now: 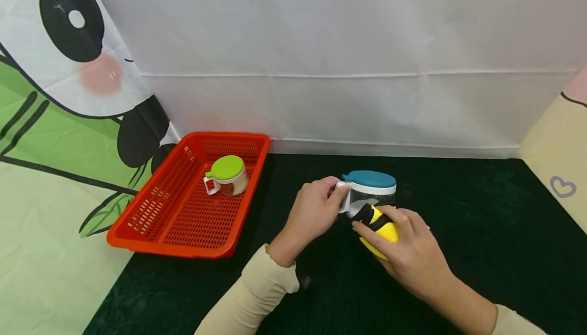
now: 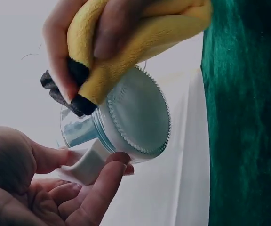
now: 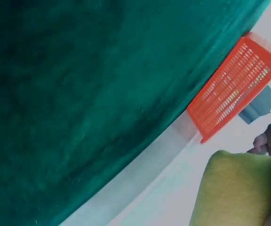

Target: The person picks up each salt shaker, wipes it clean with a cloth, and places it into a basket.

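A glass jar (image 1: 372,200) with a blue lid (image 1: 369,178) and a white handle is held up over the dark green cloth. My left hand (image 1: 316,205) grips the jar by its white handle (image 2: 89,162). In my right hand (image 1: 408,248) is a folded yellow cloth with black edging (image 1: 385,230), pressed against the jar's side. The left wrist view shows the jar's round ridged base (image 2: 140,113) and the cloth bunched at its side. From the right wrist, only the yellow cloth (image 3: 239,188) and a bit of the hands show; the jar is hidden there.
To the left stands a red plastic basket (image 1: 179,223) with slotted walls. Inside it sits a small jar with a green lid (image 1: 228,167) and a white handle. A white sheet (image 1: 344,70) hangs behind the green tabletop (image 1: 481,213), with printed cloth on both sides.
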Available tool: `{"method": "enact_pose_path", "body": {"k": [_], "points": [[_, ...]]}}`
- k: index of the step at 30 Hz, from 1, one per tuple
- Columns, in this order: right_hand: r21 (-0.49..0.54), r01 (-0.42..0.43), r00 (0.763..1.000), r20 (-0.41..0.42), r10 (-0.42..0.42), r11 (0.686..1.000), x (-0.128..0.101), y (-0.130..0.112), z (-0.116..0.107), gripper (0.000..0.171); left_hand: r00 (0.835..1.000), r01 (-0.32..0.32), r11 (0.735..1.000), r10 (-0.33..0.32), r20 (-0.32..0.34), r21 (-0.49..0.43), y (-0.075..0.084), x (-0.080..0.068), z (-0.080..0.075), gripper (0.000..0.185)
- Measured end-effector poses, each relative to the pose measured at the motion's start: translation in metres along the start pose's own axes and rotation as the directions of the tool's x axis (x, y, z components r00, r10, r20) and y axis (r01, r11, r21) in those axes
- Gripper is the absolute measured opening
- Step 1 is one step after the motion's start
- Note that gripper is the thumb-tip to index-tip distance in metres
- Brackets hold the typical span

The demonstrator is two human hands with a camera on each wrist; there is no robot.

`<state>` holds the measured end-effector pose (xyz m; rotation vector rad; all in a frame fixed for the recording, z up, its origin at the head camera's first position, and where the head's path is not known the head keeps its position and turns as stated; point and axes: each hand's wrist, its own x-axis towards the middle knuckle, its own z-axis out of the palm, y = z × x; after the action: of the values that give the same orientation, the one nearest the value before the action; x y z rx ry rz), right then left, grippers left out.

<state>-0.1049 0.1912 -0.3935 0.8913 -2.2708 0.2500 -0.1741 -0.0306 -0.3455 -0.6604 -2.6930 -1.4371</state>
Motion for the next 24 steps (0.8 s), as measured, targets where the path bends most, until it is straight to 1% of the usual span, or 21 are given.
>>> {"method": "enact_pose_path", "body": {"k": [3,5,7,9,13,15,17,21,24], "points": [[-0.001,-0.048,0.998,-0.037,0.048,0.999,0.007,0.007,-0.007,0.049,1.000,-0.015,1.000,0.015,0.004,0.001,0.000,0.000,0.001,0.025],[0.006,-0.100,0.992,-0.080,0.100,0.995,0.015,0.012,-0.013,0.049,0.999,-0.037,0.999,0.037,-0.001,-0.001,0.001,0.000,0.002,0.026],[0.012,-0.127,0.986,-0.108,0.127,0.992,0.019,0.012,-0.016,0.048,0.998,-0.060,0.998,0.060,-0.011,0.005,0.002,-0.001,0.002,0.026],[0.018,-0.115,0.988,-0.099,0.117,0.993,0.019,0.009,-0.016,0.048,0.997,-0.070,0.998,0.070,-0.026,0.006,0.003,-0.001,0.002,0.025],[0.015,-0.028,0.999,-0.033,0.029,0.999,0.009,-0.002,-0.009,0.049,0.996,-0.070,0.997,0.071,-0.054,0.025,0.003,-0.001,-0.001,0.025],[0.014,-0.015,1.000,-0.022,0.015,1.000,0.008,-0.003,-0.007,0.050,0.996,-0.068,0.997,0.069,-0.057,0.031,0.003,-0.001,-0.001,0.025],[0.007,-0.040,0.998,-0.041,0.041,0.999,0.011,0.000,-0.009,0.049,0.996,-0.064,0.997,0.066,-0.054,0.030,0.002,-0.002,-0.001,0.025],[0.013,-0.135,0.985,-0.103,0.135,0.991,0.023,0.007,-0.020,0.049,0.996,-0.076,0.997,0.077,-0.054,0.026,0.003,-0.003,-0.002,0.026],[0.019,-0.148,0.982,-0.119,0.149,0.989,0.026,0.005,-0.022,0.050,0.994,-0.086,0.996,0.089,-0.065,0.036,0.006,-0.004,-0.002,0.026]]}}
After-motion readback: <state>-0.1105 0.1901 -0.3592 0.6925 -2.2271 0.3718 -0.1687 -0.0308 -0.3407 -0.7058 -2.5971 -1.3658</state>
